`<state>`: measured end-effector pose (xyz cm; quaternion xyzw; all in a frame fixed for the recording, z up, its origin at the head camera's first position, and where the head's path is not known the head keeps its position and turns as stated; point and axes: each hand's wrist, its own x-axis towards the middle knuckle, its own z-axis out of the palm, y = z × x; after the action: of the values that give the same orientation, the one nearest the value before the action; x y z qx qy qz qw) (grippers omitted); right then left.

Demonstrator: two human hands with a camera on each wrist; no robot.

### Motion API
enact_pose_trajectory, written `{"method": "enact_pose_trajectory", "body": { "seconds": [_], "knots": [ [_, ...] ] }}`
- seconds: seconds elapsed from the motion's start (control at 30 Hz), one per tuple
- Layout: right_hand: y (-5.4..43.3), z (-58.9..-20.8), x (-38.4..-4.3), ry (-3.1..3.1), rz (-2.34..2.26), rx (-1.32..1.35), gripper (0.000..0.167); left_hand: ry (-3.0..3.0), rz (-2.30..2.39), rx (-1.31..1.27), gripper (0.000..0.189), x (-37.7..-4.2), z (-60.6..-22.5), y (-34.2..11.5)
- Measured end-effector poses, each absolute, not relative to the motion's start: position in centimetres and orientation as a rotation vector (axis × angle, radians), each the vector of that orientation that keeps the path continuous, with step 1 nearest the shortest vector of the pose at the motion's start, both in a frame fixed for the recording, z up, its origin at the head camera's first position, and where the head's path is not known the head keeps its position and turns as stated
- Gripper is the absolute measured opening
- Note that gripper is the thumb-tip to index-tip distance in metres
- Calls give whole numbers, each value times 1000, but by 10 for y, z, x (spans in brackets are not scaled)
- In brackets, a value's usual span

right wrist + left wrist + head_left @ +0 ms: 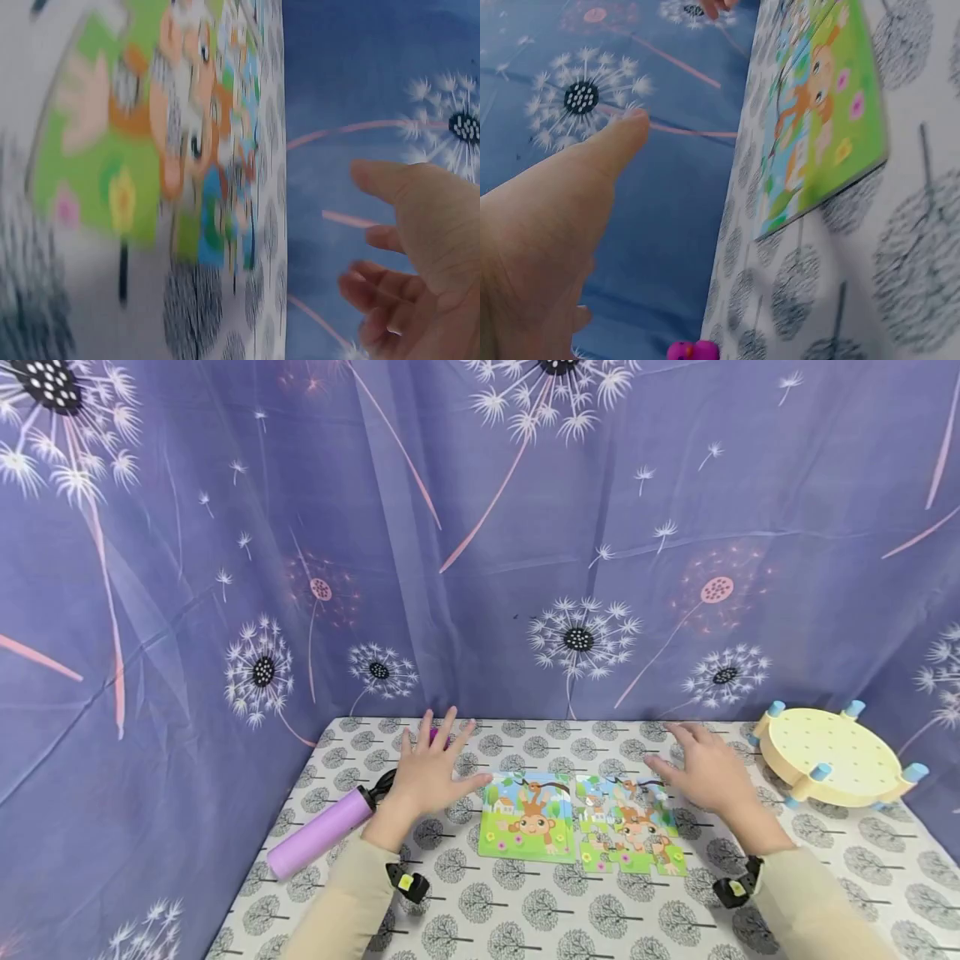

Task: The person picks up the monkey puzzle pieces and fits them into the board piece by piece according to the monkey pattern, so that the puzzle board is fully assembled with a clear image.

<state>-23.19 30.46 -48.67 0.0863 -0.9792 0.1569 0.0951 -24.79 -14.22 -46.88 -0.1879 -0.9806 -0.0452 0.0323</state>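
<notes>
A picture board (527, 820) with a monkey hanging from a branch lies flat on the table. Just right of it are loosely laid jigsaw puzzle pieces (633, 827) of the same picture, with gaps between them. My left hand (433, 777) has its fingers spread above the table, the thumb near the board's upper left corner. At the puzzle's right side my right hand (708, 774) hovers with relaxed, slightly bent fingers. In the right wrist view nothing is between its fingers (375, 289). Neither hand holds anything.
A purple cylindrical pump (322, 833) with a black end lies left of my left arm. Behind the left hand sits a small magenta toy (694, 350). A yellow pegboard stand (831, 756) with blue-tipped legs is at the right. A purple dandelion curtain (480, 610) closes off the back.
</notes>
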Motion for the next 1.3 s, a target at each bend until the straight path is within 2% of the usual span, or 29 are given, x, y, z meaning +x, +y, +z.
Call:
{"method": "enact_pose_trajectory", "body": {
  "seconds": [0.13, 0.27, 0.57, 0.93, 1.3],
  "knots": [
    [284, -489, -231, -2924, 638, 340, 68, -3023, -188, -660, 93, -239, -476, -135],
    [262, -496, -231, -2976, 794, 384, 60, -3031, -203, -742, 92, -229, -487, -129],
    [229, -522, -232, -3059, 865, 385, 68, -3089, -225, -873, 92, -211, -509, -123],
    [219, -522, -233, -3056, 900, 299, 64, -3126, -137, -954, 89, -200, -522, -122],
    [215, -530, -218, -2922, 857, 355, 60, -3126, -141, -952, 87, -196, -524, -121]
  ]
}}
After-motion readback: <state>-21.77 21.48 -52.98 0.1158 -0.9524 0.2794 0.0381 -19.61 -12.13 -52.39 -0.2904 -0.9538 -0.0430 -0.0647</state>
